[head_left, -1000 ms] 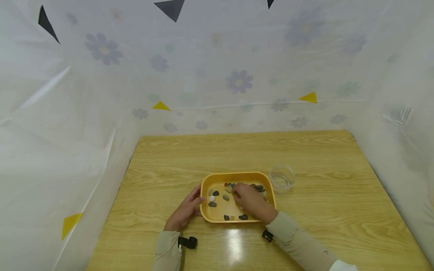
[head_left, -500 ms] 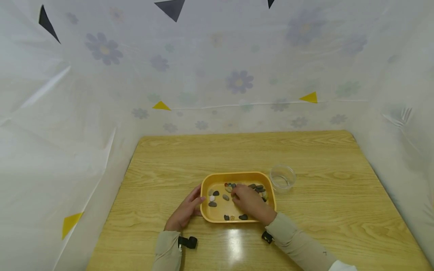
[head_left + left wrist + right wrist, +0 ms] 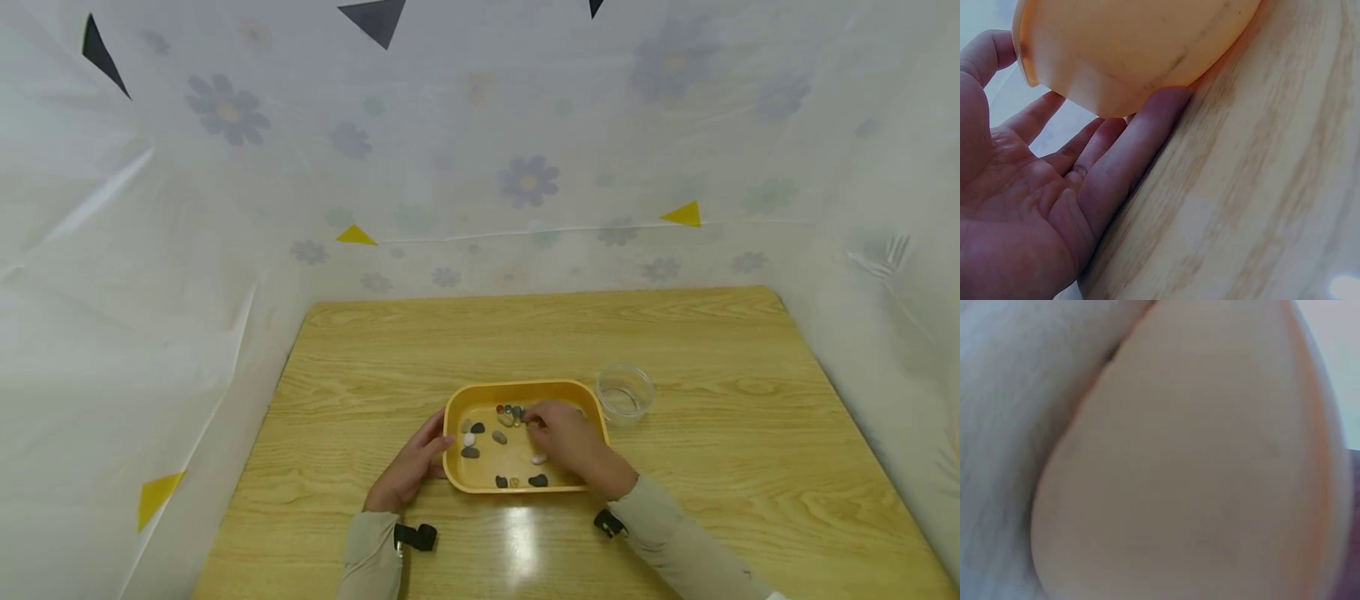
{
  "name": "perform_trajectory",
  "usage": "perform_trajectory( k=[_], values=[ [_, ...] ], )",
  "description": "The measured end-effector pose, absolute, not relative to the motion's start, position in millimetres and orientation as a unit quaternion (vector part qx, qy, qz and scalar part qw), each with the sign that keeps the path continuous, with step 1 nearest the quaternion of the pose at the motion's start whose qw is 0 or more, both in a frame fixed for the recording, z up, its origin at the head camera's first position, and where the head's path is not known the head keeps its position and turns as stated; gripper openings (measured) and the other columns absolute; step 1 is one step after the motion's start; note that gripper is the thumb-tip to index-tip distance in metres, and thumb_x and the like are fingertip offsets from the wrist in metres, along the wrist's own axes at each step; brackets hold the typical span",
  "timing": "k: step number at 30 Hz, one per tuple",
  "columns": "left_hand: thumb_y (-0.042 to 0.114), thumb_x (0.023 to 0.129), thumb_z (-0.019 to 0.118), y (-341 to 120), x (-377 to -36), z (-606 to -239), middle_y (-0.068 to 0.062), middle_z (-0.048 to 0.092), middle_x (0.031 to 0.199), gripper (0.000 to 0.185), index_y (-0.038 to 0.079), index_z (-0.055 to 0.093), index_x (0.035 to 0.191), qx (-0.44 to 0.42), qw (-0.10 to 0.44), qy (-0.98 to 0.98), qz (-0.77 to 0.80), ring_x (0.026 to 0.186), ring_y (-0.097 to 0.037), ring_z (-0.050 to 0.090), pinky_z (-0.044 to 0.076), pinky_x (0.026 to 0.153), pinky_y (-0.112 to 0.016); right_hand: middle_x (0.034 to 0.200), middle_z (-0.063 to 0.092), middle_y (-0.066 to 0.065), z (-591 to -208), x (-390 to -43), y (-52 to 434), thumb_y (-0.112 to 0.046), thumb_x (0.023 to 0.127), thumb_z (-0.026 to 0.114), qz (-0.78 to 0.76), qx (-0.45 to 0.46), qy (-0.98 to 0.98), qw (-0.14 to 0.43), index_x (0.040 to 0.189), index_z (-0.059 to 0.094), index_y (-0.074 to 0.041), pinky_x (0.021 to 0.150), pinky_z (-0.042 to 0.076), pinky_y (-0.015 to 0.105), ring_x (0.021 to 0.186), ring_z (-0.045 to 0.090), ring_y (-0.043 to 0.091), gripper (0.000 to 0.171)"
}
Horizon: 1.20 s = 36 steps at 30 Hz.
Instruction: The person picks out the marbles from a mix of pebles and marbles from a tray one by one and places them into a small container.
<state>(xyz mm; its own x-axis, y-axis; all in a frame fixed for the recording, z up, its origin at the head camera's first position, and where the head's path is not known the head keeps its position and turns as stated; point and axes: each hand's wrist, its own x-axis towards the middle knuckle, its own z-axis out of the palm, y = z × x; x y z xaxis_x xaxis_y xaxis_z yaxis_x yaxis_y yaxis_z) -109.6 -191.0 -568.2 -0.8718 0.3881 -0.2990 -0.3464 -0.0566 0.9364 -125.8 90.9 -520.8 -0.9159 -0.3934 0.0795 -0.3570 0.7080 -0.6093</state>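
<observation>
So far the jar beside the tray looks empty, the stones all lying in the tray, where the right hand reaches (grip unclear) while the left hand rests flat-fingered against its wall.

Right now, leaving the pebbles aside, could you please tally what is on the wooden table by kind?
yellow rectangular plastic tray: 1
clear round cup: 1
hands: 2 (left hand, right hand)
Total: 4
</observation>
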Motion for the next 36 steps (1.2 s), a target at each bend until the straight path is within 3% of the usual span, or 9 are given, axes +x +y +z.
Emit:
perform_trajectory(
  k=[9,20,36],
  values=[
    [0.023,0.096,0.053,-190,-109,-567,-0.006,0.022,0.151,0.056,0.027,0.028,0.146,0.008,0.253,0.640,0.726,0.105,-0.035,0.057,0.054,0.073,-0.047,0.087,0.060,-0.001,-499,-125,128,-0.012,0.085,0.069,-0.330,-0.189,0.925,-0.016,0.098,0.068,-0.006,0.064,0.050,0.030,0.074,0.055,0.012,0.014],
    [0.024,0.096,0.052,-190,-110,-566,-0.007,0.022,0.151,0.056,0.029,0.028,0.146,0.002,0.257,0.638,0.726,0.105,-0.034,0.057,0.054,0.073,-0.047,0.093,0.062,0.005,-480,-132,180,-0.014,0.088,0.065,-0.339,-0.140,0.926,-0.085,0.102,0.067,-0.004,0.069,0.054,0.038,0.082,0.059,0.020,0.017],
    [0.019,0.098,0.048,-188,-105,-540,-0.012,0.020,0.151,0.057,0.022,0.022,0.149,0.014,0.273,0.636,0.721,0.108,-0.038,0.054,0.053,0.076,-0.049,0.092,0.064,0.011,-495,-143,207,-0.010,0.089,0.063,-0.339,-0.089,0.935,-0.064,0.101,0.067,0.000,0.070,0.053,0.042,0.082,0.059,0.024,0.016]
  ],
)
